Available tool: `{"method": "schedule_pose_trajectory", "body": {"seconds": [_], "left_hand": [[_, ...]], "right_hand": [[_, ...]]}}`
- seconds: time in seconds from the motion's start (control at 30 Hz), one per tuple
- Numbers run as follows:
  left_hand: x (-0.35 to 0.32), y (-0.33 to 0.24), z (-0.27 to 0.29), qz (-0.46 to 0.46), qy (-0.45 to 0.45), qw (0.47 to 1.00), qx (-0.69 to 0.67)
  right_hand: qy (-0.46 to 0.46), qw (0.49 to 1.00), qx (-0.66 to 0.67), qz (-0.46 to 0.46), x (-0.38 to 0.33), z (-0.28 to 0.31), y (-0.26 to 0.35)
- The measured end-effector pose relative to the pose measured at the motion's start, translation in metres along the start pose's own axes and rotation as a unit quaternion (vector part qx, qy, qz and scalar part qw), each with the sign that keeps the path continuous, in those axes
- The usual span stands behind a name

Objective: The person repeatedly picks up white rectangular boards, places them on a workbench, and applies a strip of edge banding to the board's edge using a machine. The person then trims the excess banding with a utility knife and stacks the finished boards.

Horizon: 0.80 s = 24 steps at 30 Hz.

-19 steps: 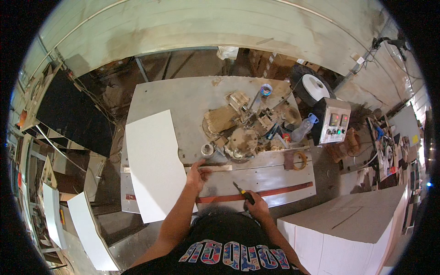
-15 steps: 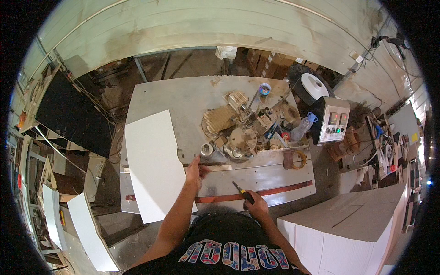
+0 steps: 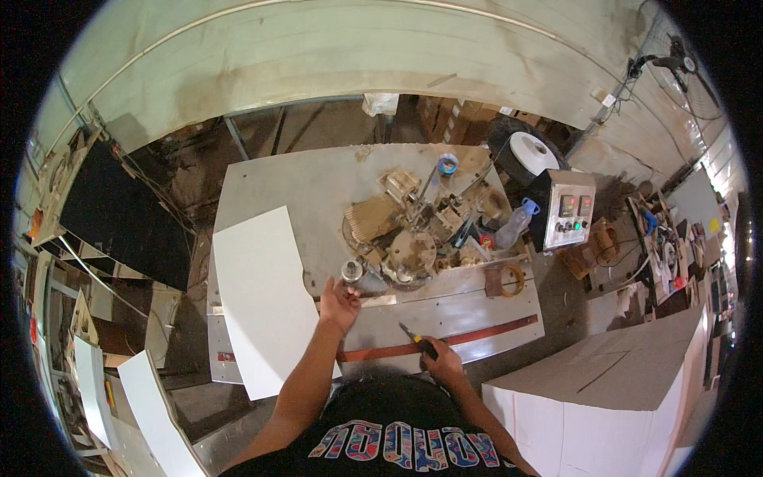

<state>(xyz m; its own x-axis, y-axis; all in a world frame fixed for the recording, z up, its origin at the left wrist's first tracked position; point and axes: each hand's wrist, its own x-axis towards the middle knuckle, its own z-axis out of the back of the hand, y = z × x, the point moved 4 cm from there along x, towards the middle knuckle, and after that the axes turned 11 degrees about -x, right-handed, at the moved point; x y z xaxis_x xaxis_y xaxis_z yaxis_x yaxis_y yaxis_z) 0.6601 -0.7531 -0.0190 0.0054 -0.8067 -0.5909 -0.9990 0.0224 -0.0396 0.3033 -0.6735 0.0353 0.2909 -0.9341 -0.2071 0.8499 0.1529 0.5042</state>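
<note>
My left hand (image 3: 339,305) is over the machine table, palm turned up, with its fingers spread and nothing visible in them. It is just below a small round metal roller (image 3: 351,272) and beside the notched edge of a white panel (image 3: 258,298), which lies on the left side of the table. A pale strip (image 3: 380,300) runs to the right of these fingers. In my closed right hand (image 3: 445,362) is a utility knife (image 3: 416,337) with a black and yellow handle. Its narrow tip points forward and left, over a reddish-brown strip (image 3: 485,334) along the table.
A dusty edge-gluing mechanism (image 3: 413,250) covers the table's middle. Right of it are a plastic bottle (image 3: 517,224), a tape roll (image 3: 513,281) and a control box (image 3: 571,215). A large cardboard box (image 3: 596,374) stands at my right; more white panels (image 3: 155,405) lean at my left.
My left hand has turned palm up, its fingers spreading and shifting slightly left. The whole view has tilted a little. My right hand keeps hold of the utility knife.
</note>
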Motion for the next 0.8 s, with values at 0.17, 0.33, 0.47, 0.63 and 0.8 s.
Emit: {"method": "schedule_pose_trajectory", "body": {"seconds": [0.17,0.33,0.47,0.63,0.8], "left_hand": [[-0.001,-0.002,-0.002,-0.01,-0.038,0.999,0.015],[0.0,-0.004,-0.003,-0.005,-0.039,0.999,0.019],[-0.004,-0.003,0.006,0.0,-0.021,1.0,0.017],[-0.009,0.0,0.007,-0.003,-0.033,0.999,0.002],[-0.012,0.003,0.012,-0.029,-0.038,0.997,0.06]], "right_hand": [[0.008,1.0,0.027,-0.002,-0.002,0.002,0.002],[-0.014,1.0,0.016,0.011,-0.002,0.008,0.009],[0.033,0.997,0.071,-0.028,-0.007,0.006,0.003],[-0.021,1.0,0.011,0.004,-0.002,-0.001,0.005],[-0.027,0.999,0.038,-0.005,-0.003,-0.001,0.004]]}}
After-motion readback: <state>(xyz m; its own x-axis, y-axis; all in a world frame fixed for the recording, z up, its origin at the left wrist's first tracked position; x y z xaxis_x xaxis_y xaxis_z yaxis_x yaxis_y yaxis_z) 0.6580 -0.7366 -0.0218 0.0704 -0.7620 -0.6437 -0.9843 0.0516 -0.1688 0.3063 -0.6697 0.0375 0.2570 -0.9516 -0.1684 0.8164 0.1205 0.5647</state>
